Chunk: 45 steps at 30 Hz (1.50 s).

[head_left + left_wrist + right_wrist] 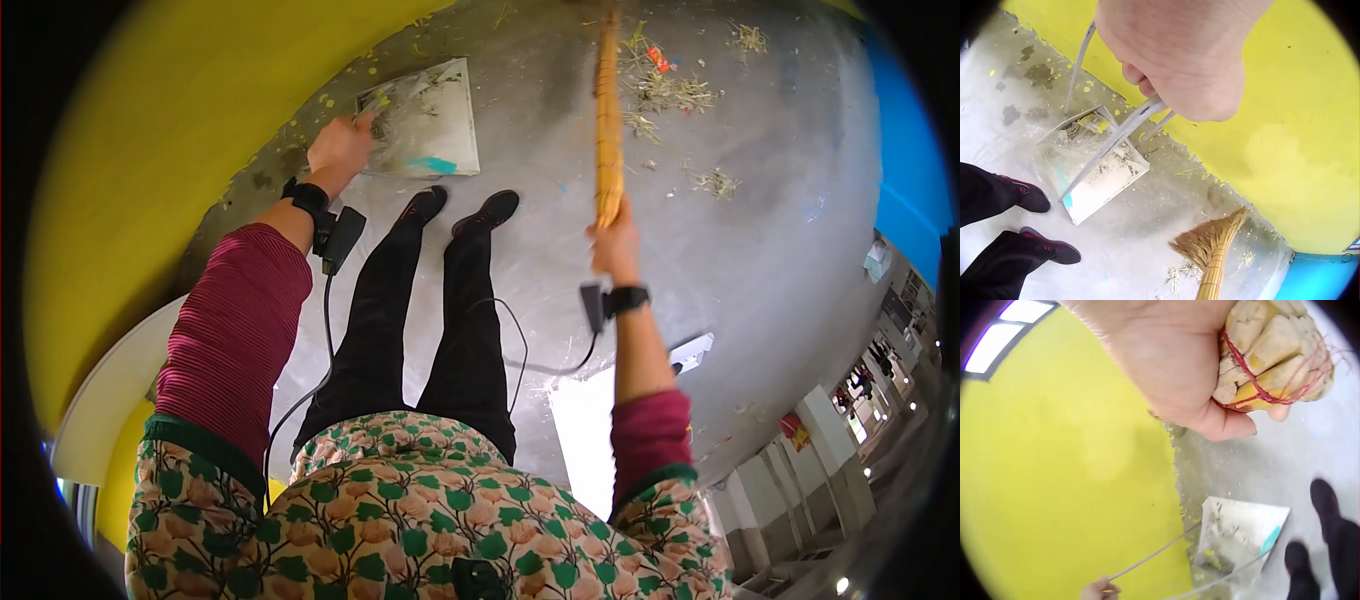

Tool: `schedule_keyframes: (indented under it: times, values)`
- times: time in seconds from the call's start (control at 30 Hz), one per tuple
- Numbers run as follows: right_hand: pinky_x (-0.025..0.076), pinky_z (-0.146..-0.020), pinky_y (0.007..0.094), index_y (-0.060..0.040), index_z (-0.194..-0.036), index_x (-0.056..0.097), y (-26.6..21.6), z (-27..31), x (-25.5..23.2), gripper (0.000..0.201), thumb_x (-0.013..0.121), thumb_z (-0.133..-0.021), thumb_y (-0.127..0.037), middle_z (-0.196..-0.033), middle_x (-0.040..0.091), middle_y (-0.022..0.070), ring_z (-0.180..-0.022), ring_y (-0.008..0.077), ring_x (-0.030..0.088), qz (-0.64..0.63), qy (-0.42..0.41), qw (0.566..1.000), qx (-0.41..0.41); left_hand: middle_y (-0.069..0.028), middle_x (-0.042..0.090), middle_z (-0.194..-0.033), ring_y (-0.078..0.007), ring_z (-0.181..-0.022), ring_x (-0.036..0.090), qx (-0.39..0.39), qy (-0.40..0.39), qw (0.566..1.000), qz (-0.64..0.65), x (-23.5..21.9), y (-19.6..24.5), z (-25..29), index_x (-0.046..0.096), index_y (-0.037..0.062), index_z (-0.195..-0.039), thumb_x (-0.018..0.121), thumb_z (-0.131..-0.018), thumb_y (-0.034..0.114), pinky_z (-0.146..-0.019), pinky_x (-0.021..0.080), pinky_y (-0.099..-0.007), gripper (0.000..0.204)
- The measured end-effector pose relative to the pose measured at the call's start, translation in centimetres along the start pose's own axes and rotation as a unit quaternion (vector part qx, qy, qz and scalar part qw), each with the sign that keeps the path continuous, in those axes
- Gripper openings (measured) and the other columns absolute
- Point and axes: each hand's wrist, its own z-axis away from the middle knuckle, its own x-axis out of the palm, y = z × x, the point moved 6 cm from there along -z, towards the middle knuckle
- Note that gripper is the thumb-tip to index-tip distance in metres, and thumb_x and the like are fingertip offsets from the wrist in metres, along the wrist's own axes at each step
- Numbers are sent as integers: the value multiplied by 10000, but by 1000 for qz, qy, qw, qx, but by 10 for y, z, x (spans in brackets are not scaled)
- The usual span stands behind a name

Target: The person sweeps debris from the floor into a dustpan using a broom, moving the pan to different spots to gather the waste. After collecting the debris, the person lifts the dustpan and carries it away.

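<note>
My left hand (pixel 342 147) curls round the grey wire handle (pixel 1110 147) of a dustpan. The white dustpan (pixel 455 115) lies on the floor by the yellow wall, with dust, scraps and a teal patch on it. In my right hand (pixel 617 248) I grip a straw broom (pixel 608 130) near the end of its handle. Red string binds that handle end (pixel 1272 356) in the right wrist view. The broom's brush (pixel 1200 240) is down near the floor by the wall in the left wrist view.
Straw litter (pixel 680 93) and a red wrapper (pixel 657 59) lie on the grey floor ahead to the right. A yellow wall (pixel 130 190) runs along the left, a blue one (pixel 905 150) on the right. My shoes (pixel 487 212) stand just behind the dustpan.
</note>
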Motion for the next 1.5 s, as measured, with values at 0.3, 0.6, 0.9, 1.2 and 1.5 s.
schedule_keyframes:
  times: [0.3, 0.6, 0.9, 1.2, 1.5]
  values:
    - [459, -507, 278, -78, -1104, 459, -11, 83, 79, 545, 555, -576, 11, -807, 598, 77, -622, 182, 568, -149, -152, 977, 0, -209, 577, -949, -361, -911, 541, -4, 25, 1000, 13, 1, -7, 1, 576, 34, -968, 363, -822, 427, -783, 419, -423, 471]
    - [466, -517, 341, -42, -1102, 435, -17, 33, 19, 538, 584, -587, 11, -751, 590, 150, -604, 253, 587, -22, -87, 996, 26, -205, 581, -945, -354, -908, 547, -8, 3, 1000, 0, 6, -9, -4, 579, 28, -961, 370, -818, 427, -784, 421, -421, 472]
    - [448, -481, 314, -87, -1131, 437, -41, 119, 110, 573, 554, -582, 26, -747, 566, 97, -559, 207, 552, -227, -279, 923, 142, -205, 586, -925, -353, -888, 552, 1, 29, 1000, 12, 6, -11, -3, 592, 42, -935, 374, -818, 427, -773, 424, -420, 457]
    - [471, -626, 414, -49, -1222, 343, 15, 30, 4, 663, 593, -609, -94, -820, 597, 208, -755, 357, 582, 200, -82, 976, 33, -203, 580, -945, -352, -914, 540, 0, 1, 1000, 13, 3, -8, 2, 588, 46, -958, 360, -819, 429, -785, 419, -419, 466]
    - [477, -630, 367, -104, -1180, 410, 3, 114, 70, 656, 595, -553, -47, -783, 599, 179, -724, 331, 591, -104, -236, 962, 90, -192, 581, -952, -352, -907, 542, -3, -3, 1000, 13, 1, -7, 2, 593, 50, -945, 353, -823, 427, -785, 420, -417, 463]
